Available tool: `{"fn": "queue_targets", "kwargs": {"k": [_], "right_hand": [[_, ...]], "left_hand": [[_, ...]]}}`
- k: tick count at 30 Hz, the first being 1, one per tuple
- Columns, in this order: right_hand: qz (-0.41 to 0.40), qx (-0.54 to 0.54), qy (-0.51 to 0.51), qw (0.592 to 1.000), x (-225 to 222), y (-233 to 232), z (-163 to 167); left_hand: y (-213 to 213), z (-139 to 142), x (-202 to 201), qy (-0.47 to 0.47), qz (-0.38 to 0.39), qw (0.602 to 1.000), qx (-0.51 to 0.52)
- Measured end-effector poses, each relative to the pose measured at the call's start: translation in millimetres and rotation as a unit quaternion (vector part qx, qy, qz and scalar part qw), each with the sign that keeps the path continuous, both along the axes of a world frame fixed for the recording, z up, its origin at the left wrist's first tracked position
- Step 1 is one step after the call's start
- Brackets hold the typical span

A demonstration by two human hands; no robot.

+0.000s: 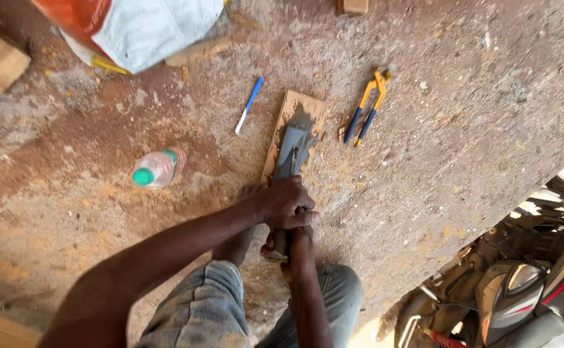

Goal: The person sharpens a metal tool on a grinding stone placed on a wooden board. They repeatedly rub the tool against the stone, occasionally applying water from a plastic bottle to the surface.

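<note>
On the ground: wooden board (293, 132) lies flat, a foot (246, 216) pinning its near end.
Left hand (286, 203): fingers wrapped around tool (293, 149), pressing it onto the board.
Right hand (280, 243): closed low on the handle, steadying.
Nearby: pliers (367, 106), pen (249, 105), bottle (159, 168).

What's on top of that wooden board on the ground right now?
A grey metal tool lies along the wooden board, its handle gripped by the left hand with the right hand below. Sawdust surrounds the board. The board's near end is hidden by the hands and a bare foot.
</note>
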State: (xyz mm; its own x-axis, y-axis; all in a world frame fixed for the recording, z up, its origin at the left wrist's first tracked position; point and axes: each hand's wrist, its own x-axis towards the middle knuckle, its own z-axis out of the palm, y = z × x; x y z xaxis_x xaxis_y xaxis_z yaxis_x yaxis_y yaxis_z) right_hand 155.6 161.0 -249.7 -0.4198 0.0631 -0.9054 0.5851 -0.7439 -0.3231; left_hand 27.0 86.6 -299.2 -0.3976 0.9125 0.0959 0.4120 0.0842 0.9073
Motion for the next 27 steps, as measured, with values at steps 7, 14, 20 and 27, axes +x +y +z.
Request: {"fn": "queue_targets", "kwargs": {"k": [7, 14, 20, 27], "right_hand": [[0.020, -0.004, 0.004, 1.000, 17.0, 3.1, -8.7], [0.022, 0.008, -0.045, 0.999, 27.2, -4.1, -5.1], [0.010, -0.049, 0.068, 0.996, 14.0, 8.2, -7.2], [0.016, 0.037, -0.074, 0.996, 22.8, -9.2, 16.2]], "left_hand": [[-0.2, -11.3, 11.0, -0.041, -0.011, 0.999, -0.005], [-3.2, -4.5, 13.5, -0.039, 0.021, 0.999, -0.001], [-1.9, -6.8, 6.2, -0.009, 0.025, 0.999, 0.020], [-10.0, -1.8, 28.2, -0.065, -0.006, 0.998, 0.016]]}}
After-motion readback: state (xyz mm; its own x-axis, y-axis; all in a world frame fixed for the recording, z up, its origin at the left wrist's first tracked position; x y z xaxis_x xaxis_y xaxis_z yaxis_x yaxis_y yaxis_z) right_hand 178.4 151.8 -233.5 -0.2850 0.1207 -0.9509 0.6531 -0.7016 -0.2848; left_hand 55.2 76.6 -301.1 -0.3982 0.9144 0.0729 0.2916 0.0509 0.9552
